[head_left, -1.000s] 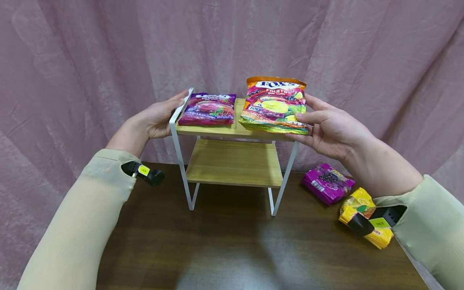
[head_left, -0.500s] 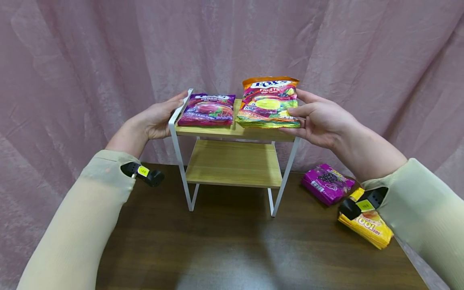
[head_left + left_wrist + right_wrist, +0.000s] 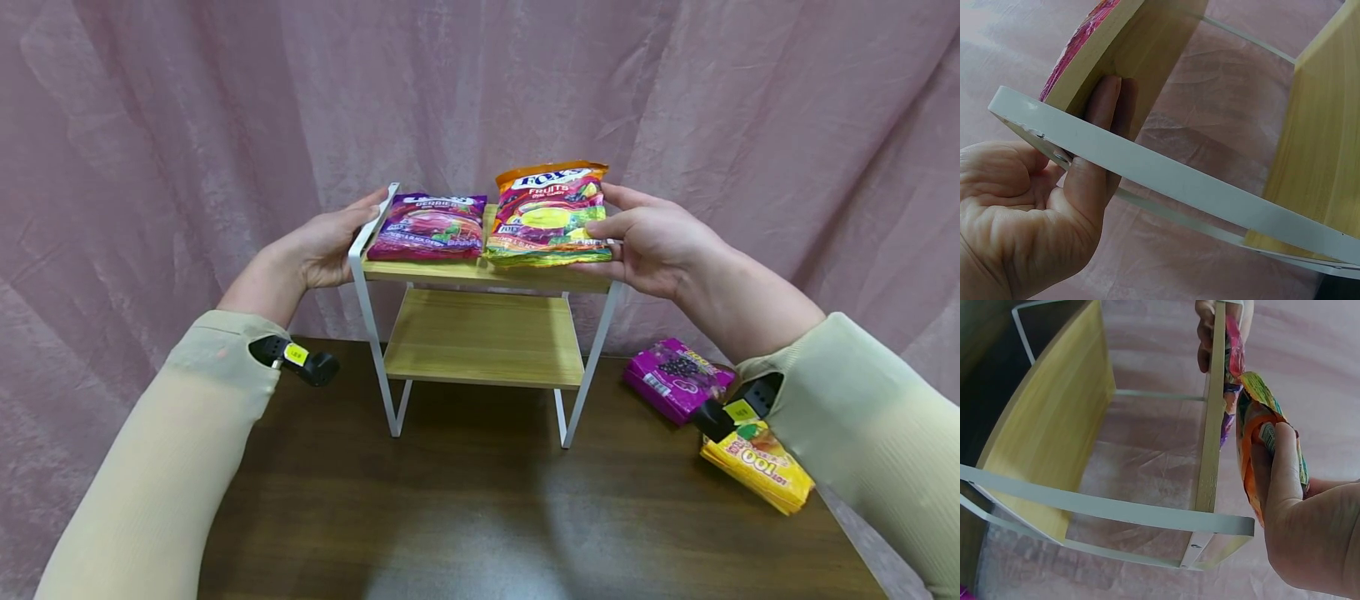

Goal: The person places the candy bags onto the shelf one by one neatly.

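My right hand (image 3: 652, 242) holds an orange bag of Fox's fruit candy (image 3: 549, 215), thumb on its front and fingers behind. In the right wrist view the bag (image 3: 1254, 450) is tilted and a gap shows between most of it and the top board (image 3: 1210, 450). A purple bag of berry candy (image 3: 431, 229) lies flat on the left half of the two-tier shelf's top board. My left hand (image 3: 330, 242) grips the shelf (image 3: 480, 333) at its upper left end. In the left wrist view, fingers (image 3: 1102, 103) reach past the white metal frame (image 3: 1147, 165) to the board's underside.
A purple grape candy pack (image 3: 675, 379) and a yellow candy pack (image 3: 761, 467) lie on the dark wooden table (image 3: 465, 508), right of the shelf, below my right forearm. A pink curtain (image 3: 480, 92) hangs close behind the shelf.
My right hand has moved left with the orange candy bag, bringing it closer to the purple berry bag over the top board. My left hand has stayed at the shelf's end.
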A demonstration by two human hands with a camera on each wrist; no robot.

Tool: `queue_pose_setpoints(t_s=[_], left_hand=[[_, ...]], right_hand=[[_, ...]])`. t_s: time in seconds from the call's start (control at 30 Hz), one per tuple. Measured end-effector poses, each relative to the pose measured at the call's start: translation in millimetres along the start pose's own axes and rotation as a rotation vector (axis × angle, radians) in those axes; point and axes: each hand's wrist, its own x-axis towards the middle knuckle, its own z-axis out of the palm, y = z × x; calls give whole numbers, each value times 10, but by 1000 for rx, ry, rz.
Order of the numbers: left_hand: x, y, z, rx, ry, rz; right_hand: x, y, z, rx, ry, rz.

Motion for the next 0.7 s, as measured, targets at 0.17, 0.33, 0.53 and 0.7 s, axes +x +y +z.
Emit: queue_pose_setpoints(t_s=[0.17,0.33,0.53,0.7], left_hand=[[-15,-15,-10,-17,-19,7],[-11,-12,-16,-29,-19,12],[-7,-9,-25,-34,-18,13],[-9,-7,-24,-33,-20,10]], right_hand=[[0,-23,24,-14,20,16],[20,-22,38,-16,29,30],[40,-38,63,-60,32,31],[63,-56,78,-80,45,47]])
